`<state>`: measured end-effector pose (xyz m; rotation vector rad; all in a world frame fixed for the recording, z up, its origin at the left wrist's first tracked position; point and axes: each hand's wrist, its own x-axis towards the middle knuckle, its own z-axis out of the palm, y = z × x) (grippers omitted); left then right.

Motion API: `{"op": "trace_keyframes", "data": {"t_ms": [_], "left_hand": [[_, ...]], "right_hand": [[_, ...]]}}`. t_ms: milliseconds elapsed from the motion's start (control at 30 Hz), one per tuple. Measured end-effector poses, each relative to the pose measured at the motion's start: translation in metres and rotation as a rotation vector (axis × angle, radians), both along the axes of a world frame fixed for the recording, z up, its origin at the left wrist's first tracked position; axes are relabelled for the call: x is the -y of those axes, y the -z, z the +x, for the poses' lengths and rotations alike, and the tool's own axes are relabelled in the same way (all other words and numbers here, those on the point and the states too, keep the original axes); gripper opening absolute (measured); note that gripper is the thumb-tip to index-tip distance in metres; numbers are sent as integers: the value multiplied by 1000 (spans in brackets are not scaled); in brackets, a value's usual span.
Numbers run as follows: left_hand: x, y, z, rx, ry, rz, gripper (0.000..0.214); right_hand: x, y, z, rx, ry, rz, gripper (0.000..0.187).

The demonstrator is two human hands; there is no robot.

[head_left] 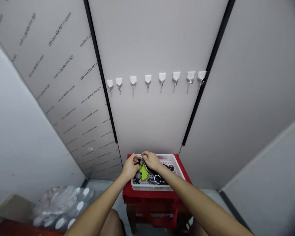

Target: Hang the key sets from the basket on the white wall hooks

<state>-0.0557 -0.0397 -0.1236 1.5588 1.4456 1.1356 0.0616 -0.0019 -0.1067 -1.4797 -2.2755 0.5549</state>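
My left hand [130, 166] and my right hand [150, 160] meet over a white perforated basket [173, 161]. Both hands are closed, pinching the top of a key bunch with a lime-green tag [144, 172] that hangs just above the basket. More dark keys and a ring [157, 179] lie in the basket. The basket stands on a small stool covered with red cloth [147, 196]. On the wall panel above runs a row of several white hooks [147, 79], all bare.
A black vertical strip [102, 75] and another [206, 72] border the hook panel. A shrink-wrapped pack of bottles [61, 206] lies on the floor at the lower left, beside a brown board [13, 206]. My knee [110, 224] shows below.
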Motion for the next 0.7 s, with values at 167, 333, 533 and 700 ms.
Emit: {"op": "trace_keyframes", "data": {"t_ms": [167, 333, 533, 700], "left_hand": [[9, -7, 9, -28, 11, 37, 20], [20, -12, 13, -183, -6, 82, 14], [31, -15, 17, -277, 30, 164, 12], [35, -12, 20, -297, 79, 198, 14]], "right_hand": [[-15, -12, -5, 112, -36, -153, 32], [-23, -28, -15, 194, -95, -254, 28], [-16, -41, -14, 280, -111, -266, 22], [-8, -44, -4, 168, -149, -234, 15]]}}
